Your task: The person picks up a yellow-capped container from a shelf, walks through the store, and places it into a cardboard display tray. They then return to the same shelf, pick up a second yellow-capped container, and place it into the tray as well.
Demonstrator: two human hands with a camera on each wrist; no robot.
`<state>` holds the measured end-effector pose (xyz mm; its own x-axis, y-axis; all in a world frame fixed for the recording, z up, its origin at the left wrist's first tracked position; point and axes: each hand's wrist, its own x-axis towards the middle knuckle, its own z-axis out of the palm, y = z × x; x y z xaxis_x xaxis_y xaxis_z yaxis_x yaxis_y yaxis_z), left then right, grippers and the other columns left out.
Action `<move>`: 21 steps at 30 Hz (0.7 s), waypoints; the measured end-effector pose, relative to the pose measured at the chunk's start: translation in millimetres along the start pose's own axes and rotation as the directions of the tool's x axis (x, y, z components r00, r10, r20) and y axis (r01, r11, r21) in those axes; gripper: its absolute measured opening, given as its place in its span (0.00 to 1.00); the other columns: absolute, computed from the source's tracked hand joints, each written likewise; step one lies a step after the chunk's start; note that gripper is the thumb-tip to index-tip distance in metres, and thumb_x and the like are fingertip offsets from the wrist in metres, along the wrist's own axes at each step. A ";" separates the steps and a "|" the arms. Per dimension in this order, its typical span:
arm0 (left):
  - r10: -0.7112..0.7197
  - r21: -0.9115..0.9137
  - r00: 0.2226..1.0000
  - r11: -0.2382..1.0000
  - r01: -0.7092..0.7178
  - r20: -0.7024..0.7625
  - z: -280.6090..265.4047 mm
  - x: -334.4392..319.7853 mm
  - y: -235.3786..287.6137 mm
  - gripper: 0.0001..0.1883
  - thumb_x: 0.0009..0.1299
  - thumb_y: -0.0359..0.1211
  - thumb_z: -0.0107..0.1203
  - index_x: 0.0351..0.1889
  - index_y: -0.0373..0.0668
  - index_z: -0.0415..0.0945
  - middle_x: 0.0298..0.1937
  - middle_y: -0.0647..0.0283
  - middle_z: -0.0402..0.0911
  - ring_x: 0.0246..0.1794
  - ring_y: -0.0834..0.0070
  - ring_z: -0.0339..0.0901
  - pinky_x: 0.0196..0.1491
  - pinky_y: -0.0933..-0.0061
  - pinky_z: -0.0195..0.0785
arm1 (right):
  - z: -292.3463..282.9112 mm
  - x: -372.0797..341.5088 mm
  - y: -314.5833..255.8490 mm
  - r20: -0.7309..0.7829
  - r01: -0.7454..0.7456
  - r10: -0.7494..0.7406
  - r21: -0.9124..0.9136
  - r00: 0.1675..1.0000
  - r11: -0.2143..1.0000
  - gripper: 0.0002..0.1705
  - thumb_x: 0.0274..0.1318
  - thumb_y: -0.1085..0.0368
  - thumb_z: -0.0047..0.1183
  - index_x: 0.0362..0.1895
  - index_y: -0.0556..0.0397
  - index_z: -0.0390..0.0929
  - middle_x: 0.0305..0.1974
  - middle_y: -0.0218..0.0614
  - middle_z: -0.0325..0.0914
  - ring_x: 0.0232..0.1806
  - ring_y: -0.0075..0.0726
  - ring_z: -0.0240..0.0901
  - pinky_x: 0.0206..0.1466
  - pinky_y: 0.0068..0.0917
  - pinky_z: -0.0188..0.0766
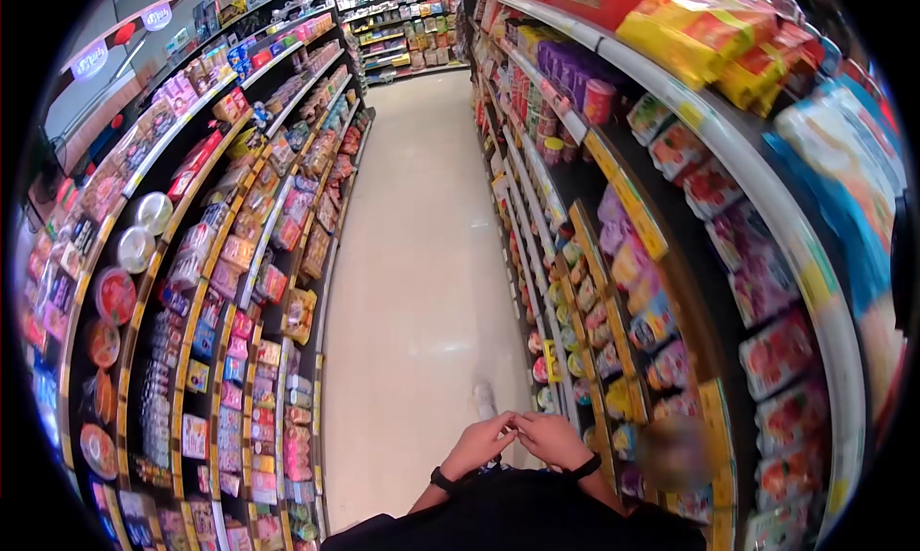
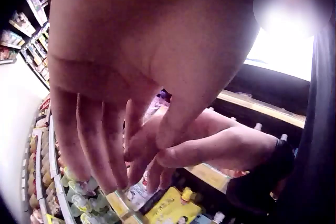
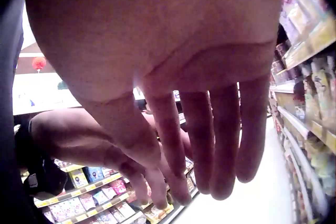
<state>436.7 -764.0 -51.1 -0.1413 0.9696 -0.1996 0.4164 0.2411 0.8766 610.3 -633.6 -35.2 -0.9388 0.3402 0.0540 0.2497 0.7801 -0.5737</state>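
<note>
Both hands meet at their fingertips in front of the body, low in the head view: the left hand [image 1: 477,444] and the right hand [image 1: 549,439]. Neither holds an object. In the left wrist view the left hand [image 2: 142,50] has its fingers extended and a little apart, its thumb by the fingers of the right hand [image 2: 220,140]. The right wrist view has the right hand [image 3: 178,61] with long, relaxed fingers, and the left hand [image 3: 84,137] beyond its thumb. Dark bands circle both wrists.
A pale floor aisle [image 1: 412,225] runs ahead between two shelf rows. Packets and round tubs [image 1: 116,296] fill the left shelves. On the right, close to the right hand, a shelf edge [image 1: 628,195] fronts bagged goods; yellow bags [image 1: 698,35] lie on top. More shelving crosses the far end.
</note>
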 end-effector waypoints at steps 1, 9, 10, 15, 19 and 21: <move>0.008 -0.011 1.000 1.000 -0.008 0.008 -15.7 22.1 -10.6 0.20 0.82 0.42 0.57 0.67 0.47 0.76 0.53 0.53 0.90 0.52 0.50 0.88 0.53 0.56 0.81 | -3.2 24.6 7.9 -0.012 -0.002 0.001 -0.004 1.000 1.000 0.16 0.68 0.62 0.57 0.58 0.46 0.81 0.43 0.39 0.84 0.46 0.54 0.84 0.47 0.49 0.81; 0.143 0.013 0.987 0.990 -0.142 -0.070 -168.8 198.3 -12.5 0.19 0.80 0.38 0.59 0.67 0.47 0.78 0.52 0.52 0.89 0.51 0.50 0.88 0.53 0.54 0.81 | -75.4 219.2 47.1 -0.199 0.021 -0.031 -0.048 0.980 0.999 0.23 0.66 0.65 0.60 0.65 0.51 0.80 0.49 0.44 0.84 0.49 0.57 0.84 0.51 0.50 0.80; 0.186 0.046 0.979 0.982 -0.182 -0.079 -180.7 213.3 -12.8 0.19 0.80 0.38 0.60 0.66 0.46 0.79 0.52 0.52 0.89 0.52 0.50 0.88 0.53 0.55 0.81 | -79.2 232.5 52.9 -0.159 -0.028 0.014 -0.084 0.987 0.996 0.24 0.66 0.65 0.60 0.65 0.51 0.80 0.49 0.44 0.84 0.49 0.57 0.84 0.52 0.50 0.80; 0.234 0.064 0.967 0.971 -0.229 -0.098 -245.7 284.0 -1.1 0.19 0.80 0.38 0.60 0.65 0.43 0.79 0.54 0.52 0.88 0.54 0.52 0.87 0.55 0.57 0.80 | -90.1 310.2 93.1 -0.184 -0.136 0.116 -0.097 0.976 0.986 0.24 0.64 0.62 0.62 0.65 0.46 0.79 0.46 0.43 0.84 0.48 0.59 0.84 0.51 0.50 0.81; 0.205 0.004 0.977 0.979 -0.206 -0.065 -272.3 339.4 -31.2 0.20 0.81 0.39 0.59 0.68 0.43 0.76 0.56 0.52 0.89 0.54 0.54 0.88 0.56 0.58 0.81 | -106.6 372.3 120.7 -0.163 -0.211 0.200 -0.055 0.966 0.976 0.18 0.66 0.61 0.61 0.58 0.44 0.82 0.44 0.40 0.84 0.46 0.56 0.84 0.48 0.50 0.80; 0.190 0.015 0.982 0.982 -0.190 -0.010 -288.1 370.0 -35.5 0.21 0.82 0.38 0.59 0.69 0.43 0.75 0.56 0.53 0.89 0.53 0.55 0.89 0.55 0.59 0.81 | -113.1 406.7 144.9 -0.197 -0.222 0.212 -0.030 0.957 0.975 0.14 0.66 0.60 0.60 0.54 0.44 0.84 0.42 0.39 0.84 0.45 0.56 0.84 0.47 0.50 0.80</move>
<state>111.0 -425.5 -29.9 -0.0685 0.9973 -0.0247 0.4491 0.0530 0.8919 291.6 -322.9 -4.0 -0.7991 0.5942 0.0914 0.4584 0.7006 -0.5468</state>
